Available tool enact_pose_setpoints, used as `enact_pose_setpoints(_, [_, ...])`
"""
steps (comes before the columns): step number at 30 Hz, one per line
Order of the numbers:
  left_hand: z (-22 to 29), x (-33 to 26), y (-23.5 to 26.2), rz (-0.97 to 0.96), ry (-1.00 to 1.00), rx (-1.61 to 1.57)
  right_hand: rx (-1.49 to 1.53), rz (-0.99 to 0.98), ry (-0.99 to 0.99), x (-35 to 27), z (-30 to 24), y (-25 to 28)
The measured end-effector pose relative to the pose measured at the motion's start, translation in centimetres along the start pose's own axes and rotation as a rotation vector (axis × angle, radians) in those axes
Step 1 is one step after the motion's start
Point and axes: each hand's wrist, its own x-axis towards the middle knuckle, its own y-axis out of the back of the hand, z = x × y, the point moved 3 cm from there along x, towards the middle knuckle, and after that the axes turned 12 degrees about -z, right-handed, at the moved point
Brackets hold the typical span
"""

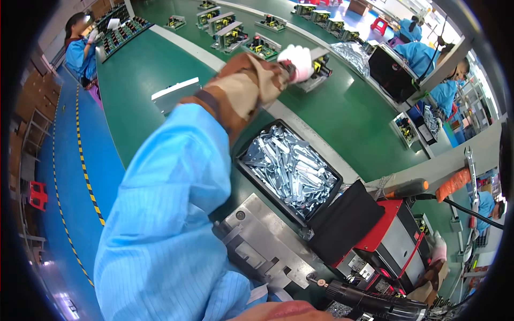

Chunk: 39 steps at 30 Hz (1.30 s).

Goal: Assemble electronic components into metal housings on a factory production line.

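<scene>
My left arm, in a blue sleeve with a brown and tan cuff, stretches across the green table. My left hand point(297, 62), in a white glove, is closed at the near-left side of a circuit board point(319, 71) with a grey metal plate and yellow and black parts. My right hand point(439, 248), in a pale glove, is beyond a red and black machine point(393, 241) at the lower right. Near it lies another circuit board point(423, 224); the right fingers are too small and partly hidden to read. A black bin point(243, 166) of shiny metal strips point(292, 168) stands below my left forearm.
A steel fixture point(262, 241) and a black cylindrical tool point(375, 302) lie close to me. Several boards point(230, 37) stand farther off. A white-edged plate point(175, 93) lies left of my arm. A wrench point(470, 176) hangs right. Co-workers in blue point(80, 56) sit around.
</scene>
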Motion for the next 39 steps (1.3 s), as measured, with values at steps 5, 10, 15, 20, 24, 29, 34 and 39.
enact_pose_setpoints(5, [-9.6, -3.8, 10.3, 0.069, -0.134, 0.067, 0.124, 0.205, 0.545, -11.5, -5.8, -5.5])
enact_pose_setpoints(10, [-22.0, -10.5, 13.7, -0.035, 0.041, 0.305, 0.057, 0.165, 0.549, -23.0, 0.0, -2.4])
enact_pose_setpoints(15, [-31.9, -18.1, 11.5, -0.165, 0.151, 0.231, 0.166, 0.46, 0.525, -33.0, 2.6, -15.3])
enact_pose_setpoints(20, [-33.6, -21.5, 11.1, -0.251, 0.221, 0.128, 0.207, 0.401, 0.496, -35.4, 6.5, -16.5])
enact_pose_setpoints(24, [-32.5, -21.8, 10.4, -0.268, 0.17, 0.087, 0.202, 0.385, 0.463, -38.4, 4.7, -20.8])
enact_pose_setpoints(29, [-29.6, -22.4, 10.1, -0.377, 0.086, -0.051, 0.027, 0.184, 0.254, -38.1, 3.6, -24.6])
enact_pose_setpoints(34, [-31.0, -22.6, 13.1, -0.125, -0.08, 0.182, -0.703, 0.169, 0.467, -34.8, 4.5, -27.5])
enact_pose_setpoints(39, [-14.4, -22.8, 16.6, -0.137, -0.367, -0.325, -0.905, 0.173, 0.375, -31.9, 5.8, -28.6])
